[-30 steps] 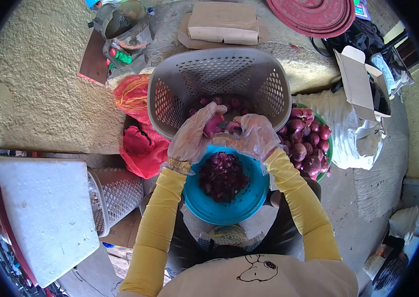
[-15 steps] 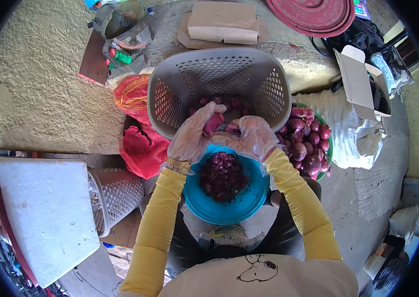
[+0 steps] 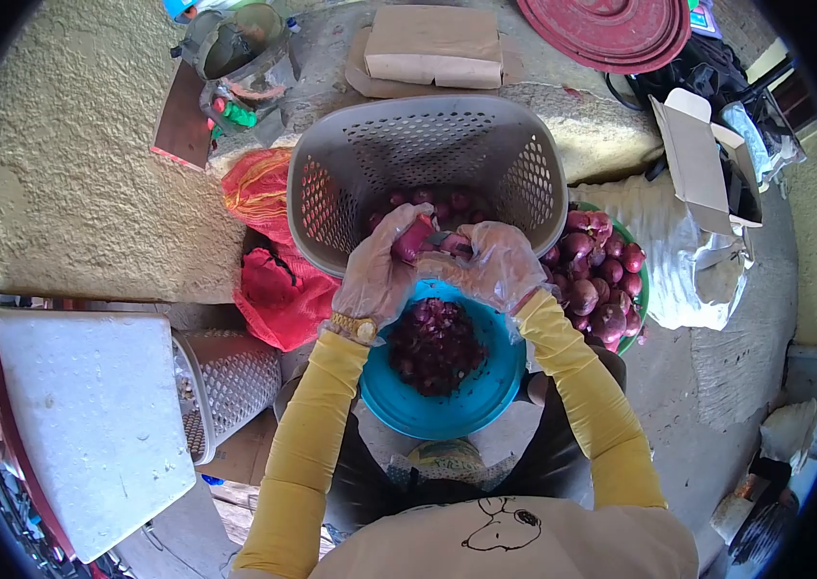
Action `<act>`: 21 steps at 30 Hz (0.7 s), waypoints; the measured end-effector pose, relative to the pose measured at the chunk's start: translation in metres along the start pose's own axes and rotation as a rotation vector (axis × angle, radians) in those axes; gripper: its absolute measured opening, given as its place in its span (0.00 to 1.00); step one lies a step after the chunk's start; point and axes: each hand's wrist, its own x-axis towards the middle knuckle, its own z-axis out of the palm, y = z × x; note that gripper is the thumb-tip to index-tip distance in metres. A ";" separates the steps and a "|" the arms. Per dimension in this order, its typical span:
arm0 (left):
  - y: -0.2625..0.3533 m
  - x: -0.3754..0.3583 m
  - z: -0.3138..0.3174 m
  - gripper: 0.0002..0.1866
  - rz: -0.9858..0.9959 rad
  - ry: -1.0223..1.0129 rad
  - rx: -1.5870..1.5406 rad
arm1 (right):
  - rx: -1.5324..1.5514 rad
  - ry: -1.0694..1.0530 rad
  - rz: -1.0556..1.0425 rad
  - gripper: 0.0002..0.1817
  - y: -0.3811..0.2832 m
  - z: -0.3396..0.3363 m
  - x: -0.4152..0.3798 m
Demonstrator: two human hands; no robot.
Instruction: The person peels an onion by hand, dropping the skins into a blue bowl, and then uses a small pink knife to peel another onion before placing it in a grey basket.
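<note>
My left hand (image 3: 377,268), in a clear plastic glove, is closed around a red onion (image 3: 412,241). Close beside it, my gloved right hand (image 3: 500,262) grips what looks like a small knife (image 3: 438,237), its short dark blade against the onion; the handle is hidden in the fingers. A reddish-purple bit (image 3: 456,248) shows at the right fingertips. Both hands are over the near rim of a grey perforated basket (image 3: 428,111) with several red onions (image 3: 442,207) at its bottom. Below them, a blue basin (image 3: 428,420) holds dark onion skins (image 3: 435,352).
At the right, a green-rimmed container (image 3: 642,323) is heaped with red onions (image 3: 594,275), next to a white sack (image 3: 683,261). A red mesh bag (image 3: 278,294) lies left of the basket. Further left are another perforated basket (image 3: 235,381) and a white board (image 3: 90,425).
My left wrist has turned, showing more of the watch face. The onion has tilted in my left hand, and the dark blade shows more plainly against it. My right hand stays nearly in place.
</note>
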 end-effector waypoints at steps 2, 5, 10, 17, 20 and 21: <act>0.000 -0.001 0.003 0.19 -0.004 0.009 -0.028 | 0.002 -0.005 0.006 0.38 0.000 0.000 0.000; -0.002 0.001 0.000 0.19 0.002 0.016 -0.051 | 0.026 0.029 0.004 0.40 -0.001 -0.001 0.000; -0.006 0.000 0.003 0.19 0.057 0.091 -0.001 | 0.019 -0.031 0.090 0.42 -0.013 -0.011 0.001; -0.009 0.004 -0.001 0.21 0.067 0.038 -0.080 | 0.056 0.006 0.088 0.42 -0.006 -0.008 0.002; -0.009 0.002 0.004 0.22 0.073 0.034 -0.075 | 0.072 0.020 0.074 0.42 -0.005 -0.008 0.001; -0.009 0.002 0.005 0.22 0.087 0.043 -0.060 | 0.042 0.006 0.082 0.41 -0.007 -0.010 0.001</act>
